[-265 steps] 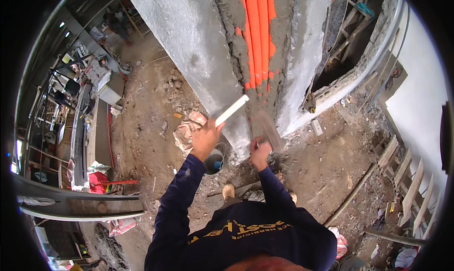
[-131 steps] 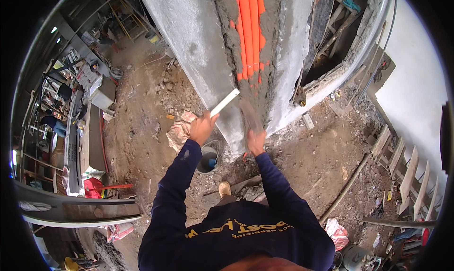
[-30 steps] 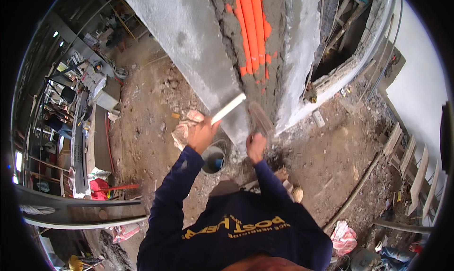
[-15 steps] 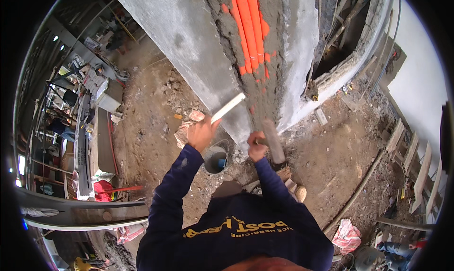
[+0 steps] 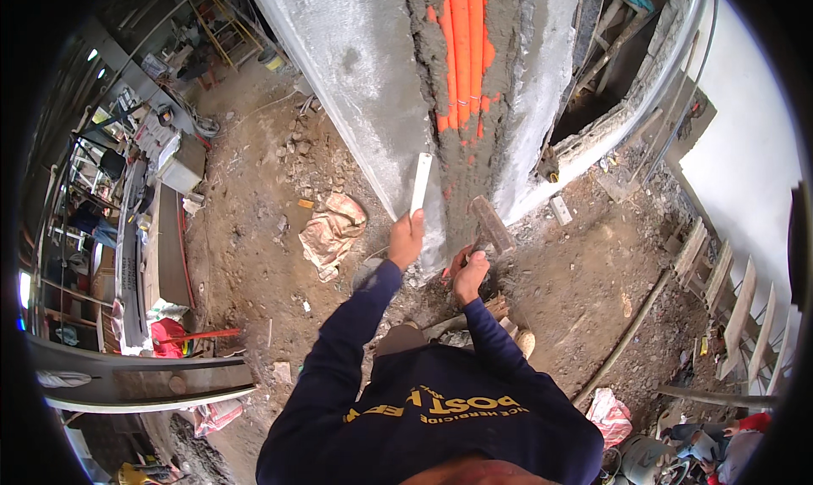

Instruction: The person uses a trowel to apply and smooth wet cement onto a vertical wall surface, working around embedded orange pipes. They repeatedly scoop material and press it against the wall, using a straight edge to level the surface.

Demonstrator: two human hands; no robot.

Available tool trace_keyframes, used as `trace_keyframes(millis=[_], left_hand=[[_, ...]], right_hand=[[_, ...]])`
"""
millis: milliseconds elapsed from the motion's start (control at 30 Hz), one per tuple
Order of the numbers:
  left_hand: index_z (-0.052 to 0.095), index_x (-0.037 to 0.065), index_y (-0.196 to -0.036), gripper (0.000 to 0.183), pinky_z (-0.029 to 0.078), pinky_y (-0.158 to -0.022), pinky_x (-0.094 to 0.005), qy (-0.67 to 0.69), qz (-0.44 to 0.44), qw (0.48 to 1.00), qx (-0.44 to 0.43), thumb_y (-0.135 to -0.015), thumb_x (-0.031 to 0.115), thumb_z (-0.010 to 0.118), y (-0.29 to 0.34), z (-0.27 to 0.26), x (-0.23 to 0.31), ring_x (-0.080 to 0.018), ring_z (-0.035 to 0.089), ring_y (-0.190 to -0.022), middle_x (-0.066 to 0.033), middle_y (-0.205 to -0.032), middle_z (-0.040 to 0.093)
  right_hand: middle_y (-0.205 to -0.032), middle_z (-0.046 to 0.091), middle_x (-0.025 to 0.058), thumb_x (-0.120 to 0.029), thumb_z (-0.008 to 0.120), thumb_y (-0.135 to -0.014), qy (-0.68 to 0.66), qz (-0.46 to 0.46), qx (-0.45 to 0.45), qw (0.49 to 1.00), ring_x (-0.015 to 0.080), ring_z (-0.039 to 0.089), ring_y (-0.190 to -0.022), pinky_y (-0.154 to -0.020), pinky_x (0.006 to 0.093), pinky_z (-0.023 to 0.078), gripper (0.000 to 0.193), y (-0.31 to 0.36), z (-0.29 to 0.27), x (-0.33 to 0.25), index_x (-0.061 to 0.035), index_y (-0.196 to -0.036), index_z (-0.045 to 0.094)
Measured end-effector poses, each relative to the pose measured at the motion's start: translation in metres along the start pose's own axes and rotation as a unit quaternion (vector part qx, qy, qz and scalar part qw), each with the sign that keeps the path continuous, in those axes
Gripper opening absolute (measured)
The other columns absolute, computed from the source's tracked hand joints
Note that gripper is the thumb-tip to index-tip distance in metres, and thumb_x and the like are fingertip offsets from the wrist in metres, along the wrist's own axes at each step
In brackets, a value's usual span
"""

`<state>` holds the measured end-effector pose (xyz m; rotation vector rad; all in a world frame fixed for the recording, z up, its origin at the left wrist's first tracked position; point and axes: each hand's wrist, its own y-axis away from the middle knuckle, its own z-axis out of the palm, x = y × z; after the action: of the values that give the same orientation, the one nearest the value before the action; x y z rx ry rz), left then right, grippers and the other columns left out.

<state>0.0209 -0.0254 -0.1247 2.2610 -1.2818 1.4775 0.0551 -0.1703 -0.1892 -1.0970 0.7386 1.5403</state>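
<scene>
My left hand (image 5: 406, 241) grips the lower end of a flat white strip (image 5: 421, 182), which points up across the grey concrete wall face (image 5: 356, 70). Closed round a short handle, my right hand (image 5: 469, 273) holds a hammer-like tool with a long, blocky grey-brown head (image 5: 493, 225). That head is tilted, in front of the foot of a rough mortar-filled channel (image 5: 464, 167). Higher in the channel run several orange pipes (image 5: 461, 53), partly covered with mortar. Whether the strip touches the wall I cannot tell.
A crumpled sack (image 5: 334, 235) lies on the dirt floor, left of my left hand. Rubble and wood pieces (image 5: 518, 332) are by my right forearm. A wooden ladder-like frame (image 5: 732, 307) and a long pole (image 5: 631, 337) stand right. At far right low, a person's legs show.
My left hand has moved right and up, turning the white strip more upright. The right hand's tool has turned and shifted slightly up. My left arm now hides most of the bucket.
</scene>
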Motion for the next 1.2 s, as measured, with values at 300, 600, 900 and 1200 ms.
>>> trace_keyframes(millis=[300,600,900,1200], left_hand=[[0.054,-0.002,-0.082,0.037,0.043,-0.054,-0.0541,-0.127,0.036,0.991,0.020,-0.096,0.033,0.052,-0.011,-0.003,0.002,-0.0469,0.059,-0.063,-0.0265,-0.063,0.058],[0.052,0.000,-0.091,0.036,0.042,-0.056,-0.0519,-0.138,0.053,0.989,-0.016,-0.097,0.035,0.049,-0.017,-0.019,0.010,-0.0477,0.057,-0.066,-0.0262,-0.067,0.057],[0.055,0.002,-0.099,0.038,0.046,-0.056,-0.0430,-0.021,0.196,0.980,0.010,-0.094,0.039,0.055,-0.016,0.000,0.070,-0.0390,0.062,-0.063,-0.0172,-0.068,0.059],[0.057,0.005,-0.102,0.033,0.048,-0.057,-0.0431,-0.078,-0.007,0.997,-0.023,-0.093,0.037,0.058,0.038,0.028,0.023,-0.0380,0.064,-0.066,-0.0174,-0.072,0.063]], right_hand=[[-0.070,0.051,0.0054,-0.051,0.047,-0.094,0.247,-0.309,-0.084,0.915,0.0107,0.049,-0.067,-0.051,0.0294,0.035,0.051,-0.057,-0.007,0.017,-0.0027,-0.078,0.052],[-0.071,0.064,0.0151,-0.024,0.057,-0.088,0.126,-0.059,0.001,0.990,0.0282,0.062,-0.075,-0.066,0.0381,0.045,0.026,-0.043,-0.010,0.029,0.0003,-0.078,0.062],[-0.055,0.052,0.0015,-0.045,0.049,-0.096,0.031,0.016,-0.046,0.998,0.0099,0.051,-0.053,-0.049,0.0248,0.038,0.057,-0.009,-0.047,-0.025,-0.0007,-0.061,0.054],[-0.050,0.043,-0.0005,-0.055,0.039,-0.097,0.197,0.032,0.029,0.980,0.0088,0.040,-0.047,-0.044,0.0262,0.030,0.065,0.009,-0.111,-0.035,-0.0040,-0.058,0.045]])
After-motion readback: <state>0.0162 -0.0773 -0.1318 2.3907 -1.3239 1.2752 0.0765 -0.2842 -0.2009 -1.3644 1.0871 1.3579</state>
